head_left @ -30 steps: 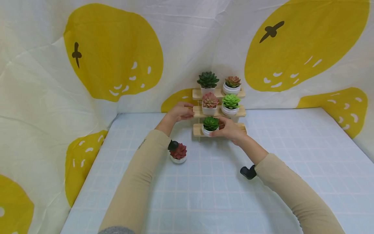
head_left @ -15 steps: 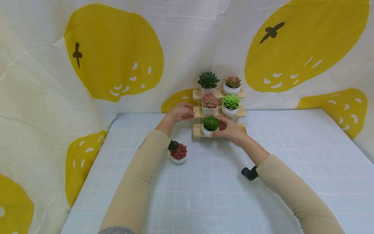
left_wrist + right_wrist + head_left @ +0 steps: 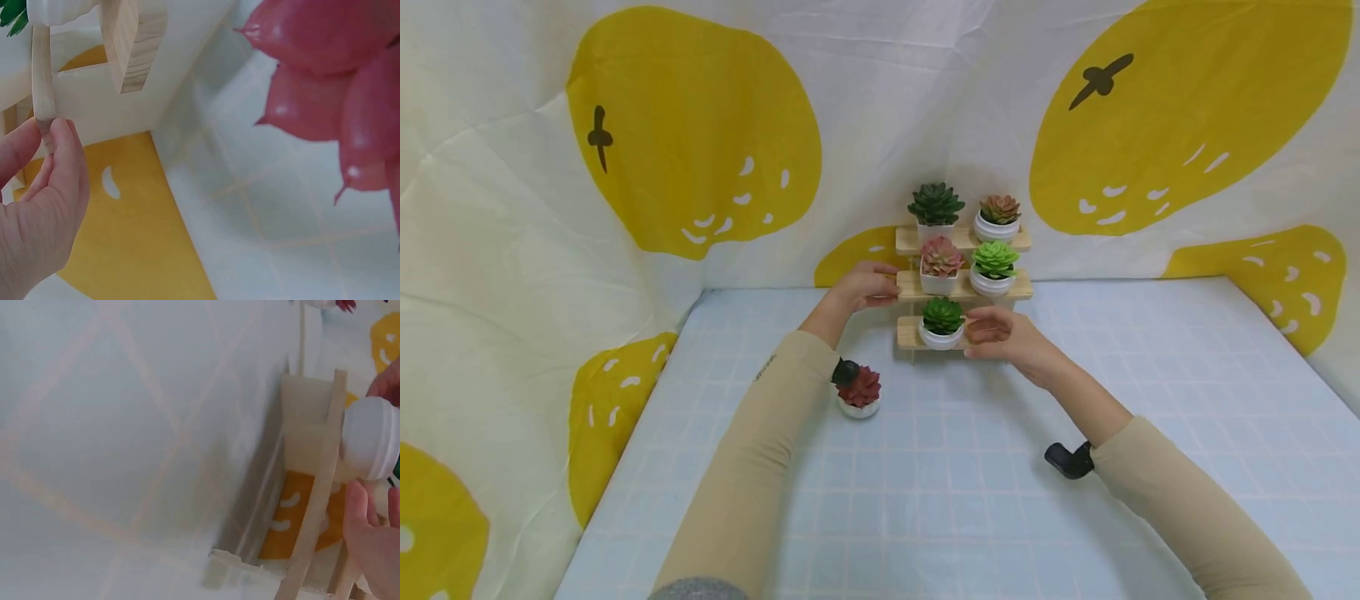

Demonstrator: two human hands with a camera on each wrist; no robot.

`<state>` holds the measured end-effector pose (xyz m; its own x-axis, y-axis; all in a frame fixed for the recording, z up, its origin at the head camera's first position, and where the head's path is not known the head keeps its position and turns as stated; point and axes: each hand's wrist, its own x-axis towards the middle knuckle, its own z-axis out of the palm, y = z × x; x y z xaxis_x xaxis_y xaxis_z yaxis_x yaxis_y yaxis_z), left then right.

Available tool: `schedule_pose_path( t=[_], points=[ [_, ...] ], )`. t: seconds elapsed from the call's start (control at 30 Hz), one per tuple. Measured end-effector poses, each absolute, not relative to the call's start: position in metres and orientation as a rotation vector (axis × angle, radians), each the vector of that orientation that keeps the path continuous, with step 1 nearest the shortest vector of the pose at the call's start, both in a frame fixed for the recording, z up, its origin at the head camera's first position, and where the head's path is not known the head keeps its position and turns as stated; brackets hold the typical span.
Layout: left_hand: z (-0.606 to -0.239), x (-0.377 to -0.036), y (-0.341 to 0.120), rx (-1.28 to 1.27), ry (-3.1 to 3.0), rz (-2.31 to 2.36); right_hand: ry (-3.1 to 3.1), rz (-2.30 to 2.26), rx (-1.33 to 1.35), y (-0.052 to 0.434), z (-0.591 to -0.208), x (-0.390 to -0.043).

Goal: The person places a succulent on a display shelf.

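My right hand (image 3: pixel 1000 333) hovers, fingers relaxed and empty, just right of the dark green succulent pot (image 3: pixel 942 323) on the wooden stand's (image 3: pixel 917 287) lowest shelf; my left hand (image 3: pixel 868 287) pinches its middle shelf's end.

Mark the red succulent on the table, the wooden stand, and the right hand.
red succulent (image 3: pixel 859 387), head view, on its red leaves above the white pot.
wooden stand (image 3: pixel 908 335), head view, on the bare left end of the bottom shelf.
right hand (image 3: pixel 1009 337), head view, on the back of the hand.
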<state>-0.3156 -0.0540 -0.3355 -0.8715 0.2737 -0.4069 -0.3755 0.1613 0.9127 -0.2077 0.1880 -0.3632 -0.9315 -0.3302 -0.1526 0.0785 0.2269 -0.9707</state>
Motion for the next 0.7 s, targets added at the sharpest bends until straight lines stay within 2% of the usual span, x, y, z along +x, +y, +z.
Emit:
schedule_pose_path(
  t=[0.37, 0.7],
  points=[
    [-0.336, -0.316, -0.054, -0.082, 1.973, 1.752, 2.132, -1.747, -0.346, 0.190, -0.366, -0.186],
    [-0.337, -0.318, -0.054, -0.084, 1.985, 1.736, 2.047, -1.744, -0.395, 0.165, -0.372, -0.177]
  ],
)
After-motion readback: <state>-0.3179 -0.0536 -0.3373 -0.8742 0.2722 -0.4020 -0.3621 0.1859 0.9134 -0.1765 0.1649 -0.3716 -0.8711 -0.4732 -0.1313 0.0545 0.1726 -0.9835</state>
